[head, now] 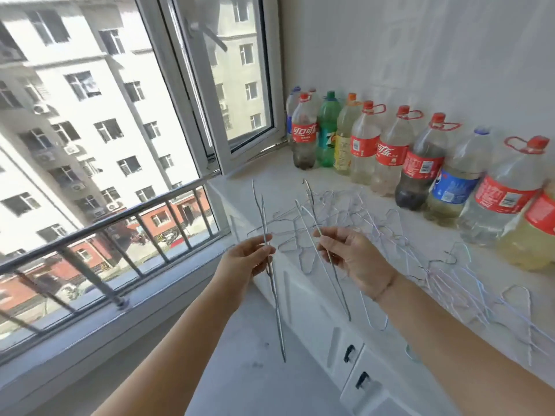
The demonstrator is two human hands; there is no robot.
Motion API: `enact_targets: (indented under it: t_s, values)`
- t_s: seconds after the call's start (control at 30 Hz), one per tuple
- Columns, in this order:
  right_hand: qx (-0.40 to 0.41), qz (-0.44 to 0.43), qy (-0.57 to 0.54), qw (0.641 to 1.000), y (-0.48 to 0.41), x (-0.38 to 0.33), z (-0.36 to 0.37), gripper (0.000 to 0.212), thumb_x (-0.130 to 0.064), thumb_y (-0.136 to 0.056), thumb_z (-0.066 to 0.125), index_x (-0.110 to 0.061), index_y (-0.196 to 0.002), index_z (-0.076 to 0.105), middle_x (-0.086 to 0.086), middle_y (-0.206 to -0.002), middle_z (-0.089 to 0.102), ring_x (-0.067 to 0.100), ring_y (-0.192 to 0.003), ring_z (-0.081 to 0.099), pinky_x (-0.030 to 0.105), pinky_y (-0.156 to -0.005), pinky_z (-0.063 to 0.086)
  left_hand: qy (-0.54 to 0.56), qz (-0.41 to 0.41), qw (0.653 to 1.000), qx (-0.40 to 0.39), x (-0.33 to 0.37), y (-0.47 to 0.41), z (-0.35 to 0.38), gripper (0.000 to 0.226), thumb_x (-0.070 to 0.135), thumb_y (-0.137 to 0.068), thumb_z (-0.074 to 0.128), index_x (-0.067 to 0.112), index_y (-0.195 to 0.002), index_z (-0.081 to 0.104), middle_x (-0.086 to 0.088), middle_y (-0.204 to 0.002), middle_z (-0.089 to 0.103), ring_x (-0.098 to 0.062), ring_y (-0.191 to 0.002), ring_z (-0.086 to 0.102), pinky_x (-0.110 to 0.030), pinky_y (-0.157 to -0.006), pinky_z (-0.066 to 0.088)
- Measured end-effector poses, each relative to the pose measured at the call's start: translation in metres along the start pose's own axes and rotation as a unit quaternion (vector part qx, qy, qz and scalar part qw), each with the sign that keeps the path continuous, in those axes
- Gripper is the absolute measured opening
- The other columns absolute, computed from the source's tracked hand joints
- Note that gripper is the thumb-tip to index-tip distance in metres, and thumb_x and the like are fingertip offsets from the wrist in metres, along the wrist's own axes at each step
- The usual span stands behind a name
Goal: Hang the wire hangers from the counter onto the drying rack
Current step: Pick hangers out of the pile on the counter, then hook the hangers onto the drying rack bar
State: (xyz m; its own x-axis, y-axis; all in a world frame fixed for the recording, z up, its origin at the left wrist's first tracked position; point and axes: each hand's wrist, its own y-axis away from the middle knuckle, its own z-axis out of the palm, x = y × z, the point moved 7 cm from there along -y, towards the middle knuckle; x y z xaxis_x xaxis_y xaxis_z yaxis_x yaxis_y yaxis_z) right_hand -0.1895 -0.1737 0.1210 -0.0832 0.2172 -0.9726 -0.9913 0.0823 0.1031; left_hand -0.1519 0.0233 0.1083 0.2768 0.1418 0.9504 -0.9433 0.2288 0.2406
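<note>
Fingers of the left hand (250,259) are pinched on one wire hanger (271,277), and those of the right hand (350,259) on another (322,244), both held above the counter (444,253) edge. More hangers (399,235) lie tangled there, so a snag is likely. No drying rack is seen; bottles (390,154) could be toppled.
</note>
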Motion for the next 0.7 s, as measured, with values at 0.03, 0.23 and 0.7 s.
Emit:
enact_targets:
  t_s: [0.03, 0.23, 0.7]
  values:
    - [-0.023, 0.004, 0.0, 1.0, 0.002, 0.002, 0.02, 0.013, -0.005, -0.087, 0.058, -0.009, -0.095, 0.067, 0.001, -0.073, 0.063, 0.009, -0.066, 0.057, 0.015, -0.066, 0.048, 0.006, 0.005, 1.0, 0.02, 0.004, 0.012, -0.018, 0.023, 0.001, -0.088, 0.059, 0.011, -0.107, 0.067, -0.002, -0.08, 0.068, -0.015, -0.075, 0.06, -0.028, -0.084, 0.049]
    - [-0.154, 0.021, 0.011, 0.988, 0.029, 0.013, 0.153, 0.014, -0.006, -0.088, 0.057, -0.008, -0.098, 0.067, 0.001, -0.072, 0.062, 0.01, -0.067, 0.055, 0.02, -0.072, 0.046, 0.027, 0.049, 0.989, 0.138, 0.023, 0.099, -0.138, 0.026, 0.002, -0.087, 0.061, 0.008, -0.111, 0.066, 0.0, -0.077, 0.071, -0.01, -0.069, 0.062, -0.022, -0.071, 0.05]
    - [-0.417, 0.068, -0.016, 0.906, 0.19, 0.046, 0.506, 0.025, -0.02, -0.076, 0.066, -0.01, -0.098, 0.07, 0.002, -0.073, 0.065, 0.01, -0.067, 0.058, 0.022, -0.068, 0.048, 0.08, 0.127, 0.918, 0.368, 0.063, 0.406, -0.41, 0.016, 0.006, -0.089, 0.058, 0.014, -0.1, 0.067, 0.002, -0.072, 0.07, -0.012, -0.071, 0.061, -0.025, -0.075, 0.049]
